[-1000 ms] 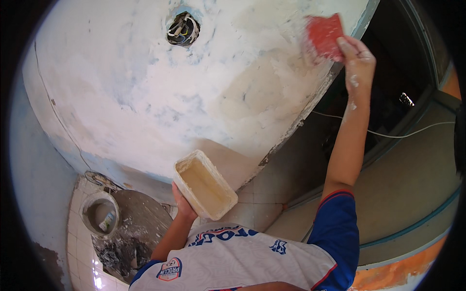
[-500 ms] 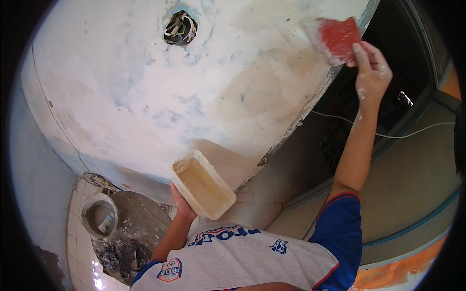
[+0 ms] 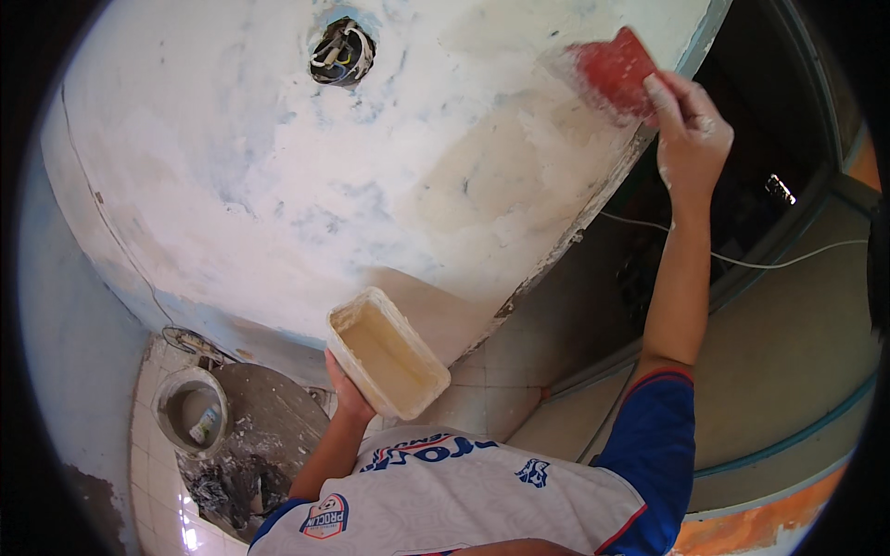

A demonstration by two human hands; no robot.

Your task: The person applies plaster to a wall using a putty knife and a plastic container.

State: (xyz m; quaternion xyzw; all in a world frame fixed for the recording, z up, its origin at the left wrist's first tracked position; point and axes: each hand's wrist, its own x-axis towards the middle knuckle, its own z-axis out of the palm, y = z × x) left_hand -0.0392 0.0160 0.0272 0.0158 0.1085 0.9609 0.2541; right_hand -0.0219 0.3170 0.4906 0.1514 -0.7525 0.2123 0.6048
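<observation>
The right hand [image 3: 695, 139] has its fingers clamped on a red scraper [image 3: 612, 76] at the wall's [image 3: 324, 176] far right. The left hand [image 3: 349, 387], fingers partly hidden, holds a tub [image 3: 424, 398] nearer and further left.

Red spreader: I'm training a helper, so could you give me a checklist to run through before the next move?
1. Spreader gripped in the right hand: ok.
2. Spreader's edge flush against the wall: cannot tell from this angle.
3. Tub supported by the left hand: ok.
4. Tub's open top facing up, uncovered: ok.
5. Wires in the wall opening covered: not ok, they are exposed.
6. Spreader clear of those wires: ok.
</observation>
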